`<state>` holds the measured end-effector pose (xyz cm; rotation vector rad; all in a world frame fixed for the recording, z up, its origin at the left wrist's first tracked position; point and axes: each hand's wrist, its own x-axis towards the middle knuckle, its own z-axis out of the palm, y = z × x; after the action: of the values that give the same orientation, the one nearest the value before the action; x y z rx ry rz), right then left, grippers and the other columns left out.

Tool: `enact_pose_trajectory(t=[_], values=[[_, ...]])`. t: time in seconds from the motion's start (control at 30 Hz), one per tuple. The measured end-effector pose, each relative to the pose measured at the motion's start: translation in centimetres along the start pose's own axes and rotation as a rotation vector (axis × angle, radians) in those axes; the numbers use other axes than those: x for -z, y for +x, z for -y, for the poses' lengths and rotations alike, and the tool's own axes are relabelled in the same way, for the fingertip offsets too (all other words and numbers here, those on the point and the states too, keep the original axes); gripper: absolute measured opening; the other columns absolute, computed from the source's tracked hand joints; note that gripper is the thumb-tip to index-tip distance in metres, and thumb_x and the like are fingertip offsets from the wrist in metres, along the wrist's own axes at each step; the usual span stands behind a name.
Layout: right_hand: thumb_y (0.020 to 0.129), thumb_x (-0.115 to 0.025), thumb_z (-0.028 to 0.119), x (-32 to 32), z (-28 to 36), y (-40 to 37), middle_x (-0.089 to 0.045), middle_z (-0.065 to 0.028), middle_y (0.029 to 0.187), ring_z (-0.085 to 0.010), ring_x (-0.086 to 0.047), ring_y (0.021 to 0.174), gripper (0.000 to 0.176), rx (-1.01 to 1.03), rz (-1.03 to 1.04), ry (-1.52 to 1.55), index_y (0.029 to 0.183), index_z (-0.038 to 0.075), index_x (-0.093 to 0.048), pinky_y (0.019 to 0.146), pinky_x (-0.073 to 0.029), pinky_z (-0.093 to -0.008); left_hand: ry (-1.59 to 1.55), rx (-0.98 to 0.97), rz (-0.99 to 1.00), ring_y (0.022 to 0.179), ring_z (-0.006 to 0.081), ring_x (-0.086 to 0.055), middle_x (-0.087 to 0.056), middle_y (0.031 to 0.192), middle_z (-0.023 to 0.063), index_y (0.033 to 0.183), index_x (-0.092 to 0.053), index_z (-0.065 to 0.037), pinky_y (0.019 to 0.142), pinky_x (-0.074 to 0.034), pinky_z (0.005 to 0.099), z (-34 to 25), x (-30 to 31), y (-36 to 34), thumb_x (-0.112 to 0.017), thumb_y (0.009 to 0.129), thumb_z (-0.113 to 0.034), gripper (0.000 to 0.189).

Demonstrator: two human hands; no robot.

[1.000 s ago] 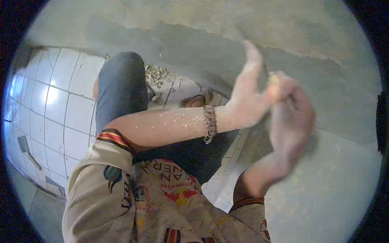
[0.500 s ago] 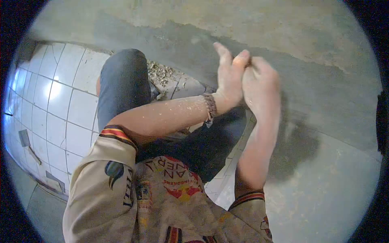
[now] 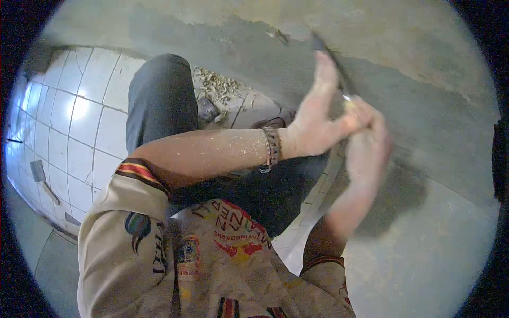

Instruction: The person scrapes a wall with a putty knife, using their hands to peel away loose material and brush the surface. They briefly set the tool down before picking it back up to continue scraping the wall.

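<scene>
My left hand (image 3: pixel 318 119), with a braided bracelet on its wrist, meets my right hand (image 3: pixel 368 151) in front of my knees. A long dark blade-like tool (image 3: pixel 338 66) slants up and left from between the hands, blurred by motion. One digit of my left hand lies stretched along it; the others press against my right hand, and their hold is unclear. My right hand is closed at the tool's lower end, where a shiny spot and a pale bit show. Pale flecks cling to my left forearm.
Pale shavings (image 3: pixel 225 87) are scattered on the floor beyond my knee, beside a dark grey lump (image 3: pixel 208 108). A flat-headed tool (image 3: pixel 38 170) with a light handle lies on the white tiles (image 3: pixel 108 124) at left. A stained grey wall (image 3: pixel 424 111) stands ahead.
Both hands have moved right, and my left hand has spread more. The dark tool now shows between them. A small blurred chip has appeared in front of the wall.
</scene>
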<state>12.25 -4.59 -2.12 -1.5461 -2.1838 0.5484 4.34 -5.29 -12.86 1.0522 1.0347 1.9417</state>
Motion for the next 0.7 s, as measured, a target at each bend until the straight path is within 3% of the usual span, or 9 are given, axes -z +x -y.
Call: enact_pose_trajectory(t=[0.07,0.13,0.17,0.2,0.27,0.37,0.53,0.6,0.7], values=[[0.089,-0.062,0.017,-0.1,0.0,0.7,-0.068,-0.0200,0.104,-0.0236,-0.065,0.100,0.025,-0.190,-0.022,0.108,0.109,0.001,-0.063,0.087,-0.049,-0.0353,0.334,-0.029,-0.009,0.138,0.0313,-0.028,-0.028,0.147,0.0292,0.140,0.010,0.020,0.113,-0.025,0.0378,-0.3,-0.3,0.3,-0.069,0.087,-0.030,0.107],[0.089,-0.062,0.019,-2.6,1.9,1.5,-0.067,-0.0231,0.105,-0.0291,-0.064,0.102,0.029,-0.081,0.174,0.058,0.109,-0.002,-0.063,0.087,-0.049,-0.0387,-0.297,0.332,-0.164,0.111,0.0308,-0.054,-0.051,0.120,0.0276,0.137,0.019,0.019,0.101,-0.041,0.0349,-2.2,1.0,1.2,-0.068,0.085,-0.027,0.111],[0.090,-0.060,0.021,-5.6,-0.3,2.0,-0.066,-0.0253,0.105,-0.0355,-0.064,0.102,0.030,-0.053,0.133,0.028,0.108,-0.003,-0.062,0.086,-0.048,-0.0413,-0.384,0.407,-0.277,0.084,0.0186,-0.056,-0.057,0.096,0.0132,0.135,0.024,0.017,0.082,-0.050,0.0303,-1.6,2.1,1.5,-0.069,0.084,-0.023,0.113],[0.090,-0.061,0.024,-7.4,-1.4,2.2,-0.065,-0.0278,0.105,-0.0400,-0.062,0.104,0.033,-0.019,0.126,0.052,0.109,-0.003,-0.062,0.087,-0.047,-0.0425,-0.609,0.385,-0.324,0.087,0.0191,-0.058,-0.058,0.101,0.0158,0.136,0.021,0.018,0.079,-0.052,0.0302,-1.0,2.9,1.7,-0.070,0.084,-0.024,0.112],[0.092,-0.059,0.018,-6.6,-1.5,1.3,-0.066,-0.0248,0.107,-0.0339,-0.064,0.105,0.028,-0.009,0.159,0.141,0.110,-0.003,-0.061,0.089,-0.048,-0.0390,-0.161,0.524,-0.188,0.109,0.0285,-0.056,-0.052,0.120,0.0284,0.137,0.015,0.019,0.094,-0.047,0.0334,-3.0,3.9,1.1,-0.071,0.084,-0.028,0.112],[0.095,-0.055,0.006,-3.5,-3.9,0.0,-0.067,-0.0130,0.112,-0.0201,-0.063,0.103,0.018,-0.027,0.073,0.316,0.110,0.000,-0.062,0.091,-0.048,-0.0306,0.017,0.163,0.072,0.145,0.0390,-0.005,-0.005,0.149,0.0410,0.139,0.002,0.022,0.118,-0.012,0.0366,1.1,2.9,-0.4,-0.068,0.084,-0.045,0.111],[0.092,-0.060,0.020,-5.9,-1.2,-2.0,-0.067,-0.0169,0.099,-0.0268,-0.066,0.091,0.023,-0.015,-0.006,0.086,0.107,0.003,-0.061,0.080,-0.050,-0.0371,-0.096,0.249,0.065,0.145,0.0400,-0.007,-0.008,0.149,0.0404,0.140,-0.007,0.022,0.118,-0.013,0.0366,-0.3,6.7,-0.2,-0.066,0.086,-0.043,0.103],[0.089,-0.057,0.010,-6.5,-1.3,-2.8,-0.068,-0.0157,0.096,-0.0258,-0.066,0.090,0.019,-0.016,0.022,0.127,0.106,0.004,-0.062,0.082,-0.050,-0.0354,-0.053,0.388,0.140,0.099,0.0182,-0.059,-0.041,0.140,0.0199,0.149,0.001,0.007,0.083,-0.050,0.0267,0.4,6.9,-0.9,-0.062,0.093,-0.025,0.090],[0.085,-0.054,0.003,-4.9,-3.9,-2.4,-0.069,-0.0142,0.095,-0.0250,-0.066,0.089,0.021,-0.136,-0.044,0.341,0.104,0.002,-0.063,0.084,-0.050,-0.0345,-0.055,0.452,0.263,0.080,0.0122,-0.057,-0.044,0.137,0.0176,0.150,0.002,0.004,0.066,-0.049,0.0226,-1.6,6.3,-0.9,-0.059,0.094,-0.023,0.087]])
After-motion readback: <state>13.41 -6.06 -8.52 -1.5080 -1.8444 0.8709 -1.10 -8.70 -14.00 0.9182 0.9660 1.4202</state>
